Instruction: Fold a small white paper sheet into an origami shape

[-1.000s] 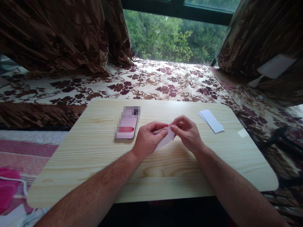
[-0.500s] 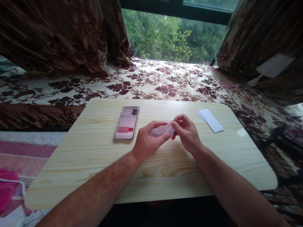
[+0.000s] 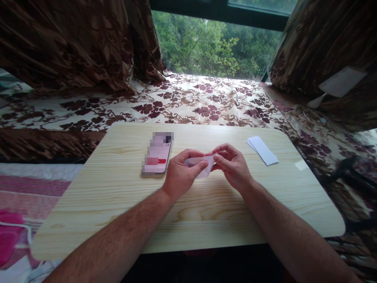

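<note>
Between thumb and fingers of left hand [image 3: 179, 171], pinches white paper slip [image 3: 204, 173] by left portion: thumb laid across near face, forefinger along upper edge, other left fingers mostly hidden behind. With thumb and forefinger of right hand [image 3: 234, 165], pinches same slip at upper right corner; curls remaining right fingers beneath, partly hidden, cannot tell whether touching paper. Holds both sets of fingertips close together near top edge of slip. Holds slip tilted, between both hands, over middle of pale wood-grain table [image 3: 97, 196]. Cannot tell whether folded or single-layered.

On table, just to left of left hand: smartphone [image 3: 157, 151], lying at slight slant, partly pixelated, showing pink face with red bar across lower part. On table, to right of right hand and apart from it: stack of white paper slips [image 3: 263, 151], lying slantwise, slightly fanned at far left end. Close to right table edge: small pale patch [image 3: 301, 165].

Beyond far table edge: floral-patterned cloth [image 3: 212, 96], reaching back to window [image 3: 215, 47] with green foliage outside. To either side of window: dark patterned curtains [image 3: 73, 43]. At lower left: pink striped fabric [image 3: 38, 188], bright pink object [image 3: 10, 237] and white cable [image 3: 29, 234].
</note>
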Demonstrator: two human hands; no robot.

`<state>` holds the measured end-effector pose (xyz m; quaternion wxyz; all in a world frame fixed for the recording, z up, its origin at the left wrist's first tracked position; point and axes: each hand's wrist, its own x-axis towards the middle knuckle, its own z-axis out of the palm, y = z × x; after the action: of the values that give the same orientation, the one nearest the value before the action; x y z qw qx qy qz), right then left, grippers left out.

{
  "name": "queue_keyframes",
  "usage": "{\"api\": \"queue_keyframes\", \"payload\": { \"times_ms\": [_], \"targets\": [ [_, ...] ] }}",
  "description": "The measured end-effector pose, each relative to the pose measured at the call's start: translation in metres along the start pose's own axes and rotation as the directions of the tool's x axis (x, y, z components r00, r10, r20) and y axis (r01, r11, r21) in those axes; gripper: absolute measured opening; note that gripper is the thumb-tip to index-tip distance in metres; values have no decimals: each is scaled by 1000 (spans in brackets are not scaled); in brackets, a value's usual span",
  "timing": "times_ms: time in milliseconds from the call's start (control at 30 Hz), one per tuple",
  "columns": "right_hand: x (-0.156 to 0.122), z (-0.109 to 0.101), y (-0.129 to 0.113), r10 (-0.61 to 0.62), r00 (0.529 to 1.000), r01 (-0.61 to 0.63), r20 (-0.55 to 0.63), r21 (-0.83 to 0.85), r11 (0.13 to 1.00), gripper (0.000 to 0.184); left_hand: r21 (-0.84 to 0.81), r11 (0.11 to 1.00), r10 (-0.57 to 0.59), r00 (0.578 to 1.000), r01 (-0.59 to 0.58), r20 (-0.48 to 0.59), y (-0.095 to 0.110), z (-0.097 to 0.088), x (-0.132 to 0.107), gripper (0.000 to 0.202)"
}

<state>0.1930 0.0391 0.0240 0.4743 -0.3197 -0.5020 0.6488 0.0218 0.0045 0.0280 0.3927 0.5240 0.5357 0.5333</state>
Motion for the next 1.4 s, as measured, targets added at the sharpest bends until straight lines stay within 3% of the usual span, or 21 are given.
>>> {"api": "queue_keyframes", "payload": {
  "times_ms": [300, 433, 633, 1033, 1233, 1400],
  "targets": [
    [2, -6, -8, 79, 995, -69, 57, -165, 984, 29, 65, 995, 72, 997, -72, 13, -1, 1, -2, 21],
    [2, -14, -12, 85, 986, -66, 141, -135, 989, 28, 66, 998, 17, 1000, -16, -7, -2, -2, 1, 21],
    [0, -25, -24, 135, 929, -99, 345, -119, 988, 28, 1, 996, -94, 996, 94, -10, -3, -5, 6, 26],
    [1, -32, -32, 116, 943, -44, 312, -227, 973, 29, -141, 975, -177, 984, 174, -7, -17, -4, 11, 32],
    [1, -31, -27, 116, 945, -33, 306, -266, 964, 32, -249, 948, -209, 978, 199, -16, -20, -4, 12, 31],
    [3, -30, -18, 86, 959, -10, 268, -273, 962, 27, -248, 950, -199, 980, 192, -3, -21, -4, 11, 28]
  ]
}}
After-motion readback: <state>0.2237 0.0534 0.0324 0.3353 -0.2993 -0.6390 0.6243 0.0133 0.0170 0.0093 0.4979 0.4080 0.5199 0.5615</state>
